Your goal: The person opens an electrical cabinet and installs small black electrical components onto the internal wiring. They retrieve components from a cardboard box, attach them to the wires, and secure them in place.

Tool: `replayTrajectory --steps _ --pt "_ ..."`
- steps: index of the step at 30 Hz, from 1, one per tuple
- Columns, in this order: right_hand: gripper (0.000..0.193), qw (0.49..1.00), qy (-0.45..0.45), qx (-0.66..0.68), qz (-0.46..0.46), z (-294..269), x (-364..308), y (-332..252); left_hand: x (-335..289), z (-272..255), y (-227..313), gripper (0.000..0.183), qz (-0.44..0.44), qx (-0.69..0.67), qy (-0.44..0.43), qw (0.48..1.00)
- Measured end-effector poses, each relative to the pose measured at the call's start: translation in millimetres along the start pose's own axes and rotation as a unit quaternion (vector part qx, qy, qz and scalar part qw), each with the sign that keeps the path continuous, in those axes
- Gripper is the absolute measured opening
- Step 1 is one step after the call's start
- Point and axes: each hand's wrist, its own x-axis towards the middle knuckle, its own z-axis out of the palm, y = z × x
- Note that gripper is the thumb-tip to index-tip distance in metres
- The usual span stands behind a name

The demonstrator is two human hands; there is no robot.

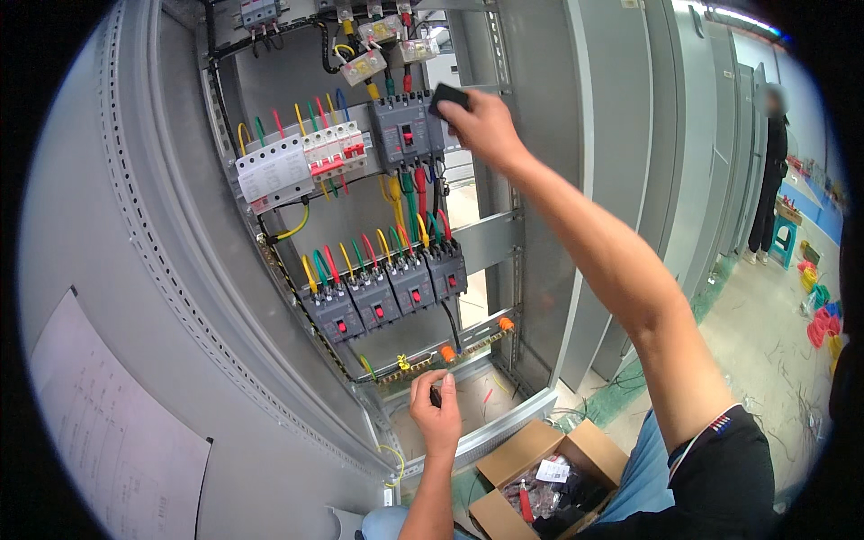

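My right hand [489, 129] is closed on a flat black rectangular piece [447, 99] beside the upper right edge of a large dark grey circuit breaker [405, 130]. Low in front of the cabinet, my left hand [436, 416] has its fingers curled around a small black object [436, 396], mostly hidden, whose kind I cannot make out. Several smaller breakers [378, 301] with red toggles sit in a row below the large one. Left of the large breaker is a white block of modules [274, 173], next to miniature breakers [333, 148] with red levers.
Yellow, green and red wires [408, 193] run between the breakers. Orange insulators [447, 354] hold a bar near the cabinet base. An open cardboard box [517, 454] with bagged parts stands below. A printed sheet [117, 432] hangs at left. Another person [769, 171] stands far right.
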Motion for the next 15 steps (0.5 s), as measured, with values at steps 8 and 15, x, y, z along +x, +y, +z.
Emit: replayTrajectory --steps 8,15 --pt "0.036 0.982 0.064 -0.170 -0.048 27.4 62.1 -2.9 0.5 -4.5 -12.1 0.013 -0.045 -0.002 -0.013 0.999" --pt "0.034 0.975 0.054 -0.209 -0.053 23.9 53.8 -11.0 -0.5 -11.3 -10.7 0.013 -0.083 -0.012 -0.027 0.996"
